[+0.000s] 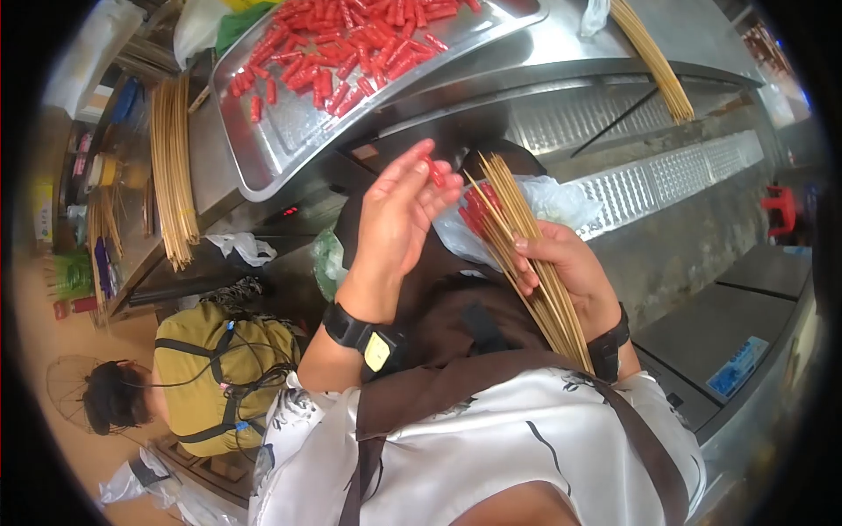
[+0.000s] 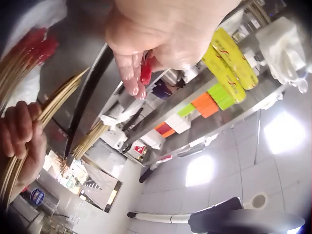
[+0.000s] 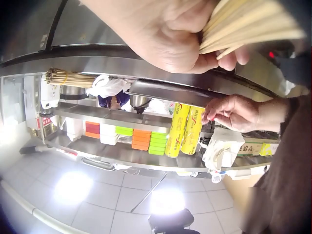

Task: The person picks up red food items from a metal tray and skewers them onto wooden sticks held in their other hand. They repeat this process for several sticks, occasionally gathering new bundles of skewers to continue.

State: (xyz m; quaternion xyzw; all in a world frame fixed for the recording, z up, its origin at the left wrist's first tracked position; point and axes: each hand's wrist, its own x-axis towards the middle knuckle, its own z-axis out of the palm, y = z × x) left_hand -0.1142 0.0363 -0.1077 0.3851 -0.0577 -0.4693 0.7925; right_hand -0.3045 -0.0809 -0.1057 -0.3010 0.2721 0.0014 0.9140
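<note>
My left hand (image 1: 399, 210) pinches a short, wet red sausage-like piece (image 1: 436, 173) between thumb and fingers, just below the metal tray (image 1: 289, 156). The same red piece (image 2: 146, 70) shows between the fingertips in the left wrist view. My right hand (image 1: 566, 263) grips a bundle of thin bamboo skewers (image 1: 526, 237), fanned slightly, tips pointing up and toward the left hand. Behind that bundle, more red pieces (image 1: 478, 210) lie over a clear plastic bag (image 1: 561, 200); the left wrist view shows them on skewer ends. Many loose red pieces (image 1: 351, 53) are heaped in the tray.
Bundles of skewers lie on the counter at left (image 1: 173, 167) and at the far right (image 1: 653, 57). A person in a mustard top (image 1: 197, 368) is at lower left. A red stool (image 1: 778, 210) stands at right. Shelves with yellow boxes (image 3: 185, 129) appear in the wrist views.
</note>
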